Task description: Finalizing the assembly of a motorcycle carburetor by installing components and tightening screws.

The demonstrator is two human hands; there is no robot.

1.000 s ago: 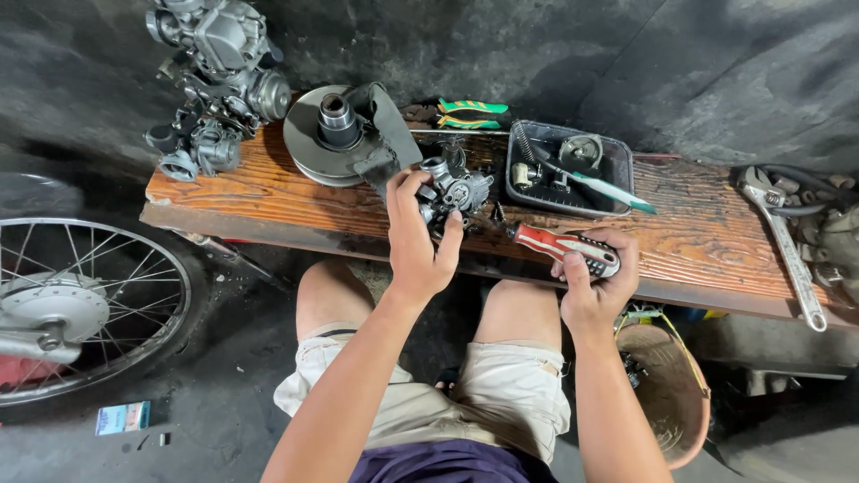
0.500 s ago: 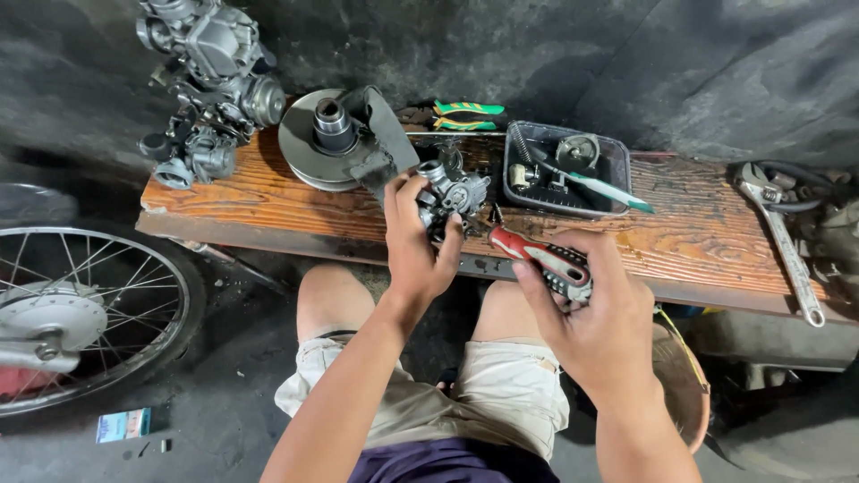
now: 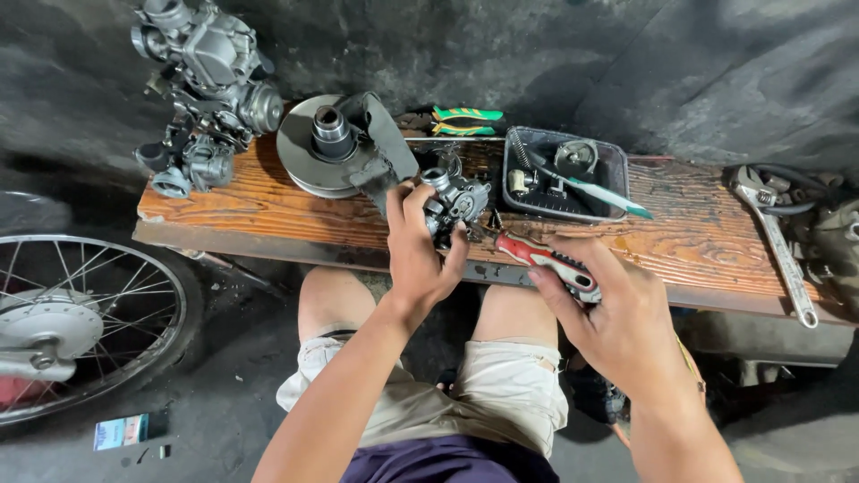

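A small grey metal carburetor (image 3: 456, 199) rests on the wooden bench (image 3: 268, 201), and my left hand (image 3: 419, 252) grips it from the near side. My right hand (image 3: 617, 313) holds a screwdriver (image 3: 546, 258) with a red, white and black handle, its tip pointing left toward the carburetor. The screwdriver's shaft is mostly hidden near the carburetor's base.
Behind the carburetor lie a round pulley disc (image 3: 318, 148) with a dark strap, green-handled pliers (image 3: 465, 121) and a black tray (image 3: 601, 204) of small parts. Engine parts (image 3: 210, 76) stand at far left, a long wrench (image 3: 783, 250) at right, a spoked wheel (image 3: 80, 322) on the floor.
My right hand has lifted the screwdriver off the bench edge and swung it left and up toward the carburetor. My left hand stays on the carburetor.
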